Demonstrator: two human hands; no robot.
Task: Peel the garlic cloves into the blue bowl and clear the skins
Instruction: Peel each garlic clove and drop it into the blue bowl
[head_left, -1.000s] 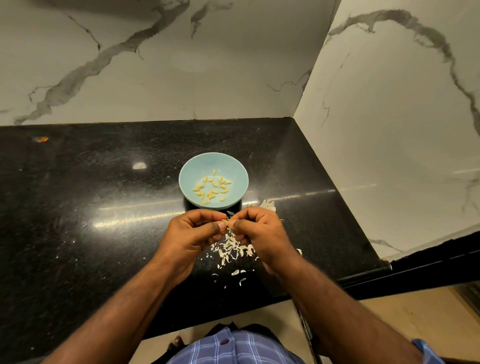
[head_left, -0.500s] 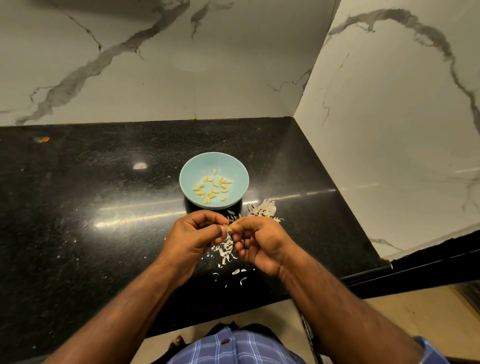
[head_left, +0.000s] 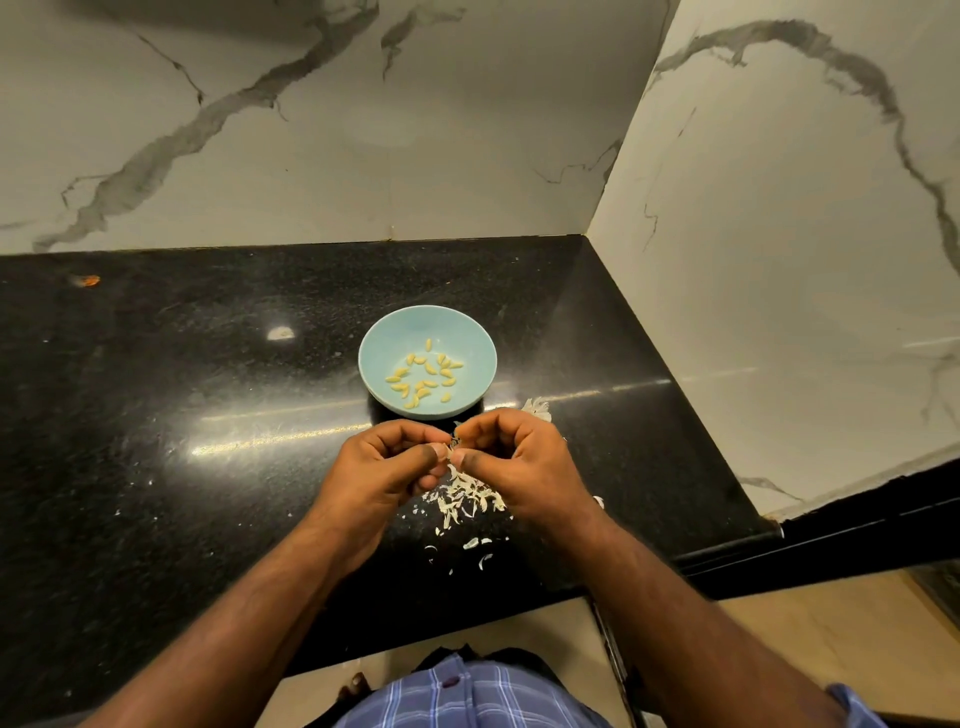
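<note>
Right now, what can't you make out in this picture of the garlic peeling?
- Head view: the clove pinched between left hand and right hand; fingertips cover most of it, so how far peeled is unclear.
- Skins partly under the right hand.
- Pale bits behind the right hand: mostly hidden.
- Orange speck on the counter: too small to identify.

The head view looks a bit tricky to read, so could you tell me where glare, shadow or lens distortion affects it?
Head view: a long streak of glare crosses the black countertop left of the blue bowl, with a small bright spot beyond it; the bowl casts a dark shadow at its near edge; the wide lens bows the wall edges; the clove between the left hand and right hand is too small to make out.
</note>
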